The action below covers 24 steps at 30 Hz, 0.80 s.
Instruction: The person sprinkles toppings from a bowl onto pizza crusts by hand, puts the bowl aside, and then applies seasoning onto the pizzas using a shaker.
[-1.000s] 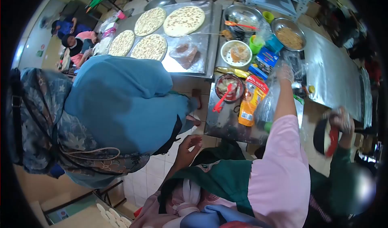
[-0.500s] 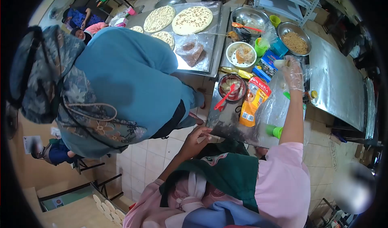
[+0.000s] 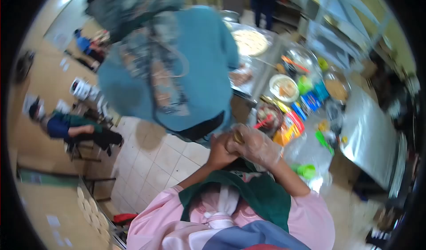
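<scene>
In the head view my left hand (image 3: 219,151) and my right hand (image 3: 259,147) meet in front of my chest. Clear plastic glove covers the right hand; the left is bare. Both are closed around a small round, brownish-gold thing (image 3: 238,137), whose kind blur and fingers hide. Just beyond the right hand is a dark bowl (image 3: 276,120) of pale pieces with a red-handled tool (image 3: 262,122). Beside it lies an orange pouch (image 3: 289,128).
A co-worker in blue (image 3: 199,59) stands close at front left. On the table are a white bowl (image 3: 276,93), blue box (image 3: 306,103), steel bowl of crumbs (image 3: 336,90), green cup (image 3: 306,170) and plastic sheet (image 3: 304,154). Flat round dough (image 3: 250,43) lies farther off.
My right hand has come from the far right of the table, where it held something pale, back to my left hand. The view has turned, and the co-worker appears more upright.
</scene>
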Tool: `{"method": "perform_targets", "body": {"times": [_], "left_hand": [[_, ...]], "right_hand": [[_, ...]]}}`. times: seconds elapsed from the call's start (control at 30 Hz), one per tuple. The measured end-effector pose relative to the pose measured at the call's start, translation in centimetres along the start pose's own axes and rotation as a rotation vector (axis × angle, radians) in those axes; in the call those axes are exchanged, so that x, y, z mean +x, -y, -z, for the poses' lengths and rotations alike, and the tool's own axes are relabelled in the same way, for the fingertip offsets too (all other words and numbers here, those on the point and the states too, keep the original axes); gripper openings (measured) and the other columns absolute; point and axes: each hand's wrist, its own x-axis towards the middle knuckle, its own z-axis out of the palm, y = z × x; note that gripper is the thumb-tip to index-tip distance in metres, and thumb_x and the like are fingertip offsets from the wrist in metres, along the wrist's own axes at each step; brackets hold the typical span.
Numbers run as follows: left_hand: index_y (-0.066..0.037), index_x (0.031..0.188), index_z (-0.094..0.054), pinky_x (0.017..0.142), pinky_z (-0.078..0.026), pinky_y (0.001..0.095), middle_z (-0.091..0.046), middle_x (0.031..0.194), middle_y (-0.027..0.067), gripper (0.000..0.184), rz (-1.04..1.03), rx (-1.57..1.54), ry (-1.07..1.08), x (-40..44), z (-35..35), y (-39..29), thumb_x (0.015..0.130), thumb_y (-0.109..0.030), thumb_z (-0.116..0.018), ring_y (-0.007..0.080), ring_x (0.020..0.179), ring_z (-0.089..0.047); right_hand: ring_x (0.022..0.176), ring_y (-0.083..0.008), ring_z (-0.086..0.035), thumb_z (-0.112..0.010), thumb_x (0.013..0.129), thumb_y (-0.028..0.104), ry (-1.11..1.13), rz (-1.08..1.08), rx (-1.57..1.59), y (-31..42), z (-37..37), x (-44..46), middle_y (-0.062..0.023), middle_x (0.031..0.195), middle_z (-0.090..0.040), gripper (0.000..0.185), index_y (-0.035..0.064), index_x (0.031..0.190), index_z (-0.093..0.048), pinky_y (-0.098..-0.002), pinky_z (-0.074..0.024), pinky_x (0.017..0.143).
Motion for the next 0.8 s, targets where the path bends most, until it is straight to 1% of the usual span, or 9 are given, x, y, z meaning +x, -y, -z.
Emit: {"method": "perform_targets", "body": {"times": [0.03,0.17,0.23,0.33,0.43,0.5,0.53,0.7,0.8], "left_hand": [[-0.007,0.121,-0.05,0.107,-0.014,0.0576,-0.053,0.12,0.0139,0.071,-0.002,-0.031,-0.016,-0.3,0.3,0.9,0.064,-0.038,-0.078,0.0319,0.117,-0.047],[-0.01,0.118,-0.056,0.107,-0.003,0.0642,-0.06,0.11,0.0107,0.067,0.04,0.114,-0.129,-1.4,1.3,0.6,0.064,-0.044,-0.076,0.0295,0.11,-0.053],[-0.009,0.117,-0.057,0.107,-0.002,0.0636,-0.061,0.108,0.0103,0.065,0.076,0.134,-0.172,-2.1,1.5,0.4,0.064,-0.043,-0.075,0.0289,0.111,-0.053],[-0.009,0.116,-0.057,0.108,-0.001,0.0628,-0.061,0.105,0.0102,0.064,0.1,0.088,-0.165,-2.9,2.8,-0.3,0.064,-0.04,-0.074,0.0279,0.111,-0.053],[-0.009,0.114,-0.058,0.109,-0.001,0.0618,-0.061,0.101,0.0102,0.061,0.133,0.015,-0.178,-4.2,3.3,0.2,0.062,-0.036,-0.075,0.0264,0.11,-0.054],[-0.009,0.112,-0.059,0.109,-0.002,0.0602,-0.059,0.101,0.0091,0.06,0.046,-0.057,-0.308,-5.3,3.4,0.7,0.06,-0.033,-0.077,0.0256,0.111,-0.053],[-0.009,0.112,-0.059,0.109,-0.002,0.0602,-0.059,0.101,0.0091,0.06,0.048,-0.064,-0.317,-5.7,3.3,0.9,0.06,-0.033,-0.077,0.0256,0.111,-0.053],[-0.013,0.115,-0.059,0.107,-0.002,0.0598,-0.041,0.126,0.0097,0.061,0.0,-0.008,-0.49,-8.1,4.4,1.0,0.061,-0.032,-0.08,0.03,0.127,-0.035],[-0.016,0.116,-0.06,0.105,-0.002,0.0624,-0.036,0.131,0.0117,0.062,0.01,-0.001,-0.528,-9.1,4.3,1.4,0.06,-0.033,-0.081,0.0331,0.129,-0.03]], "right_hand": [[0.084,-0.0381,-0.059,-0.059,0.085,0.033,0.01,0.015,-0.043,0.8,-0.3,0.3,-0.019,0.094,-0.058,0.039,0.0045,0.111,-0.051,-0.0426,-0.0486,0.073],[0.087,-0.0374,-0.06,-0.051,0.092,0.023,0.055,0.125,-0.169,2.8,-0.7,1.6,-0.0211,0.095,-0.06,0.029,0.0023,0.112,-0.052,-0.0427,-0.0485,0.073],[0.087,-0.0372,-0.06,-0.05,0.093,0.022,0.051,0.204,-0.203,2.6,-1.3,1.6,-0.0216,0.094,-0.06,0.026,0.0016,0.109,-0.054,-0.0429,-0.0484,0.073],[0.086,-0.0376,-0.059,-0.048,0.094,0.022,0.099,0.138,-0.076,2.8,-2.1,2.1,-0.023,0.094,-0.06,0.024,0.0007,0.1,-0.058,-0.0437,-0.0481,0.072],[0.075,-0.0328,-0.062,-0.05,0.093,0.017,0.003,0.255,-0.004,3.0,-3.8,2.5,-0.019,0.077,-0.061,0.017,0.0018,0.093,-0.058,-0.0394,-0.0486,0.066],[0.08,-0.0232,-0.062,-0.051,0.092,0.015,0.145,0.106,0.448,2.7,-5.0,2.5,-0.0127,0.083,-0.062,0.017,0.0017,0.098,-0.059,-0.0322,-0.048,0.071],[0.088,-0.0161,-0.057,-0.054,0.09,0.016,0.166,-0.035,0.694,2.2,-6.1,2.0,-0.007,0.094,-0.061,0.021,0.0018,0.105,-0.059,-0.0287,-0.0449,0.08],[0.099,-0.017,-0.053,-0.064,0.083,0.026,0.29,-0.085,1.05,2.4,-8.5,2.3,-0.0081,0.106,-0.057,0.039,0.0026,0.113,-0.054,-0.0309,-0.0408,0.092],[0.117,-0.0209,-0.045,-0.067,0.081,0.035,0.485,-0.242,1.117,1.7,-9.8,2.2,-0.0121,0.128,-0.045,0.063,0.0044,0.13,-0.043,-0.0338,-0.0341,0.101]]}}
